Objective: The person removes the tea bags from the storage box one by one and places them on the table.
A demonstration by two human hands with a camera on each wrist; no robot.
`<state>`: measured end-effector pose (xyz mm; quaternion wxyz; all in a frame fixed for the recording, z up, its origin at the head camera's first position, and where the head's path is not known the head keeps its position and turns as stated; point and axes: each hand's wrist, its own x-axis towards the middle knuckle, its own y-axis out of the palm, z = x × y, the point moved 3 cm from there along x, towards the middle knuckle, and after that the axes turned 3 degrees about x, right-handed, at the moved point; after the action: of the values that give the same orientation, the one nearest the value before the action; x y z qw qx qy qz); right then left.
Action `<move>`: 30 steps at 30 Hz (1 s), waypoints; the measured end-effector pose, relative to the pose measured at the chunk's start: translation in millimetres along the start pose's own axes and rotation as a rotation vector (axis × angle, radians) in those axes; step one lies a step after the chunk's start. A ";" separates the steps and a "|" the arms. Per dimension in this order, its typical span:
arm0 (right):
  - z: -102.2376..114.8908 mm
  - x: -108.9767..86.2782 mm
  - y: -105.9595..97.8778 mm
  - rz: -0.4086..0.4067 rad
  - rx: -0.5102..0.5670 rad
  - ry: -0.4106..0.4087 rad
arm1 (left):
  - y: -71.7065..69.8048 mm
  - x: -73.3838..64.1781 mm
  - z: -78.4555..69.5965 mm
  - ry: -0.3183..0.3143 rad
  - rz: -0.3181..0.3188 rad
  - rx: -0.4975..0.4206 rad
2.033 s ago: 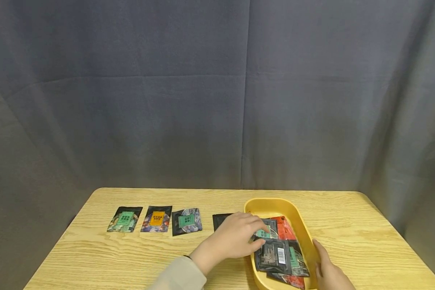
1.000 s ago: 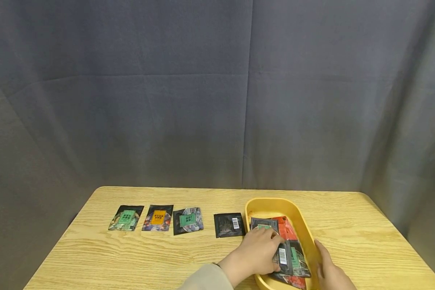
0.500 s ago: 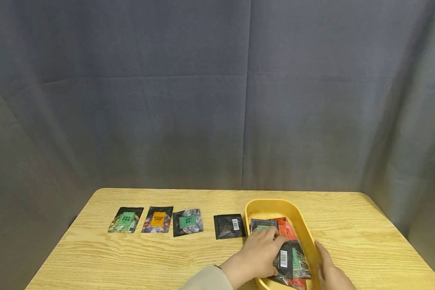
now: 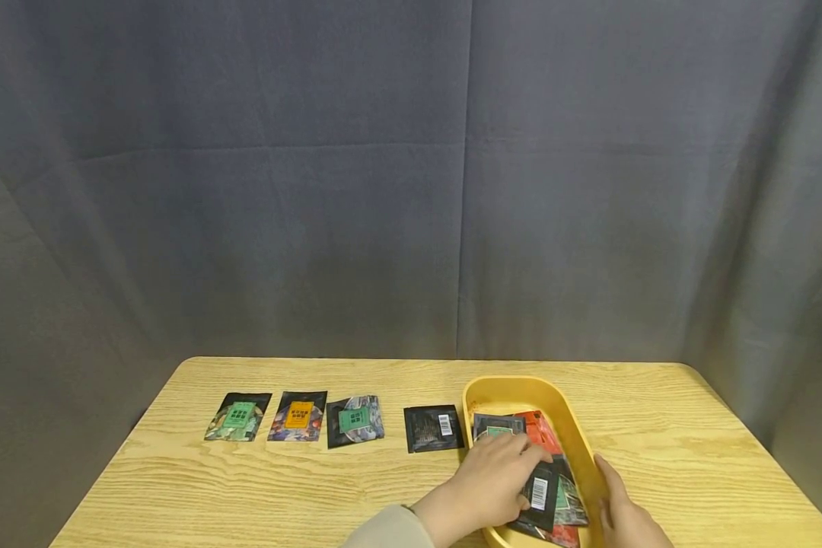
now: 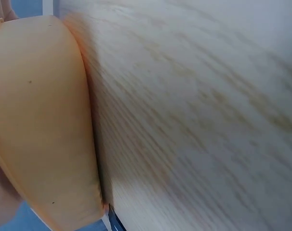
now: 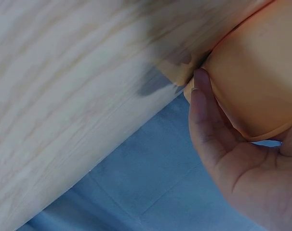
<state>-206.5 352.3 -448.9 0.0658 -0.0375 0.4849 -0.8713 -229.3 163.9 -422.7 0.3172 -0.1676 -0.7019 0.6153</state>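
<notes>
In the head view my left hand (image 4: 489, 473) reaches over the near rim of a yellow tray (image 4: 578, 449). Its thumb and index finger pinch a black sachet (image 4: 540, 496) with a white barcode, lying on the pile inside. My right hand (image 4: 632, 517) holds the tray's right side; in the right wrist view the fingers (image 6: 204, 103) curl around the tray's edge. Around the pinched sachet lie a green-labelled sachet (image 4: 567, 498), a red one (image 4: 538, 430) and a dark one (image 4: 500, 422), partly covered by my left hand.
Left of the tray a black sachet (image 4: 433, 428) lies barcode up on the wooden table (image 4: 246, 495). Farther left are sachets with a grey picture (image 4: 355, 420), an orange label (image 4: 297, 415) and a green label (image 4: 238, 416). A grey curtain (image 4: 315, 190) hangs behind.
My left hand has moved right and nearer from the green-labelled sachet to the barcoded one, which has shifted slightly right in its pinch. The right hand has stayed on the tray.
</notes>
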 end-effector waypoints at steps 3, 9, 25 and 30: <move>0.4 -0.1 -0.3 0.007 0.003 0.006 | -2.8 -2.2 -1.5 0.055 -0.062 0.031; 0.2 -0.9 -0.6 -0.004 0.021 -0.019 | -8.5 -6.9 -1.6 0.108 -0.125 0.021; 0.2 -0.6 -1.4 0.000 -0.003 0.010 | -43.3 -28.0 5.2 0.173 -0.211 -0.085; 2.3 -1.1 -2.3 -0.003 0.000 0.015 | -54.3 -37.8 15.2 0.155 -0.239 -0.135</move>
<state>-205.3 351.8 -445.8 0.0610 -0.0318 0.4853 -0.8716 -202.7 118.6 -379.7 0.4292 -0.1509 -0.7301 0.5099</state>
